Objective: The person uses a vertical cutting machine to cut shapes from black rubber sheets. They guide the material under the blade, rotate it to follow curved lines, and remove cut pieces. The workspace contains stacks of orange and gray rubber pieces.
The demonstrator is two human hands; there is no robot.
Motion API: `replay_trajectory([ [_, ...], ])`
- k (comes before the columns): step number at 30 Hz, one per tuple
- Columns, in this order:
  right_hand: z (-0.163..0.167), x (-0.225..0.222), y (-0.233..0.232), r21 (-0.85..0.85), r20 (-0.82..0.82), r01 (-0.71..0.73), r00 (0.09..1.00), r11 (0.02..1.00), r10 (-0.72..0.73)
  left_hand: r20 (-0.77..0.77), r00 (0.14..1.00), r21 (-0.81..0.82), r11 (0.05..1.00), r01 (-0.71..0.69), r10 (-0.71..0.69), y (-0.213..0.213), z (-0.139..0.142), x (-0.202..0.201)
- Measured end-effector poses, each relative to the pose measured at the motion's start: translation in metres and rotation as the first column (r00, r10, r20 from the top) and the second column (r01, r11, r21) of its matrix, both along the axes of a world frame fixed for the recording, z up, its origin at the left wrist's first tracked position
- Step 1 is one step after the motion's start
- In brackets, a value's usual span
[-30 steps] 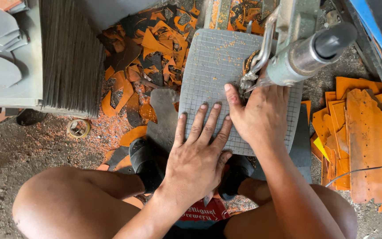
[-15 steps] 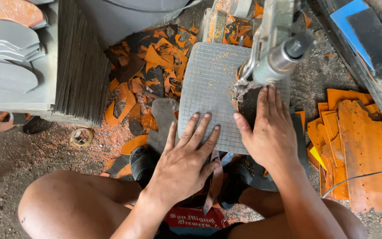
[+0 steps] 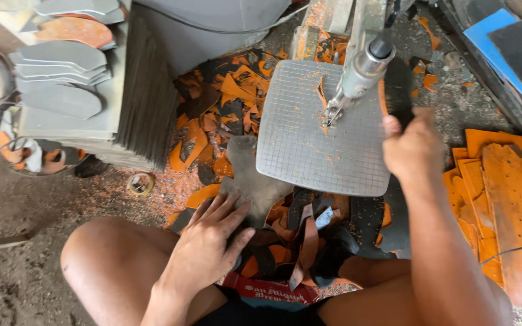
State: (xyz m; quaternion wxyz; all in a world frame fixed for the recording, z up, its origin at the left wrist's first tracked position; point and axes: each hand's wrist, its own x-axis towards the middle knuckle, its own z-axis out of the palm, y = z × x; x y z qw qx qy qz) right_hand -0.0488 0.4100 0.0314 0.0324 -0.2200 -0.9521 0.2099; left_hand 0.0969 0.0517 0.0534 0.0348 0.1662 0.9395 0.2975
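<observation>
Cutting station, between cuts. Left hand (image 3: pixel 203 250): fingers spread flat on grey offcut (image 3: pixel 250 181) below saw table (image 3: pixel 321 142). Right hand (image 3: pixel 415 148): closed around dark sole piece (image 3: pixel 397 90) at table's right edge. Likely next: careful feed toward blade (image 3: pixel 331 115)

A single view, from a camera worn on the person's head, looks steeply down past the bare knees onto the floor (image 3: pixel 43 241) and the small gridded metal saw table (image 3: pixel 321 151). It sits close: the table fills the upper middle of the frame, its near edge just above the thighs. The left hand (image 3: pixel 209 241) lies below the table's near left corner, the right hand (image 3: pixel 412 148) at its right edge. With only this one view, no part of the scene is shared with another.
</observation>
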Motion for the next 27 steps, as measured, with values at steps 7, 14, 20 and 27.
replay_trajectory([
  [7,0.007,0.053,0.147,0.176,0.403,-0.008,0.913,0.984,-0.064,0.189,0.963,-0.073,0.981,-0.181,0.192,-0.027,0.023,0.036],
  [14,-0.045,0.12,0.108,-0.083,0.837,-0.441,0.456,0.893,0.303,0.514,0.796,-0.274,0.94,-0.201,0.32,0.014,-0.055,-0.034],
  [20,-0.051,0.124,0.07,-0.106,0.721,-0.426,0.589,0.899,0.365,0.649,0.67,-0.424,0.903,-0.073,0.359,0.037,-0.127,-0.118],
  [27,0.001,0.102,0.084,-0.057,0.718,-0.252,0.662,0.966,0.215,0.345,0.895,-0.669,0.743,0.023,0.282,0.046,-0.13,-0.185],
])
